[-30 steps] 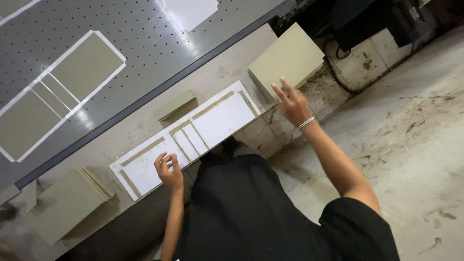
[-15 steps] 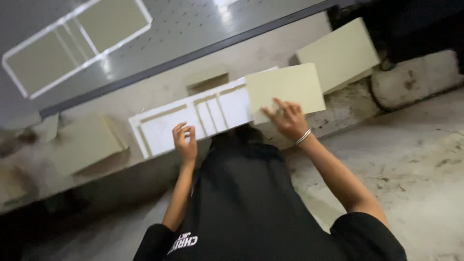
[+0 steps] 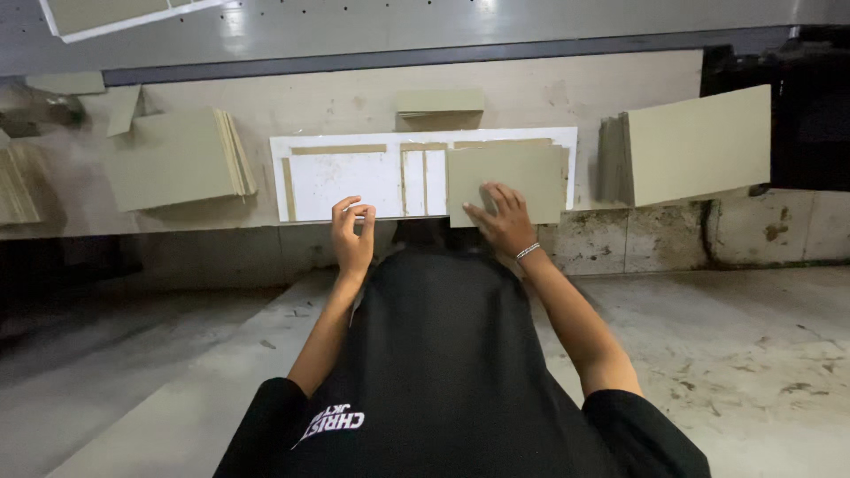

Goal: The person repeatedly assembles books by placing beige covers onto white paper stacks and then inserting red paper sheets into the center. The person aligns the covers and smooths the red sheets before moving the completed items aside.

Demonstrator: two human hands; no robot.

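- Far left of the white sheet (image 3: 341, 186), a fanned stack of olive-grey boards (image 3: 19, 184) leans at the frame's edge, partly cut off.
- Still left of the sheet and near it, a larger stack of grey-green boards (image 3: 173, 159) lies on the beige counter (image 3: 549, 88), its edges splayed toward the sheet.
- The white sheet lies flat on the counter in front of us, with thin cardboard strips (image 3: 339, 149) along its top and left edges and two narrow uprights near its middle.
- Our left hand (image 3: 352, 232) rests at the sheet's lower edge, fingers curled and touching the white surface; it grips nothing that we can see.
- Above the sheet's middle, a small stack of boards (image 3: 440, 102) sits on the counter, just apart from the sheet.
- Our right hand (image 3: 503, 219), a beaded bracelet (image 3: 528, 251) at the wrist, lies spread and flat on a cardboard panel (image 3: 505, 173), pressing it rather than clasping it.
- That panel covers the right part of the sheet, its lower edge overhanging the sheet's bottom.
- Right of the sheet, another stack of large boards (image 3: 699, 142) juts past the counter's end.
- Beyond the sheet, a grey perforated bed (image 3: 443, 26) runs across the frame.
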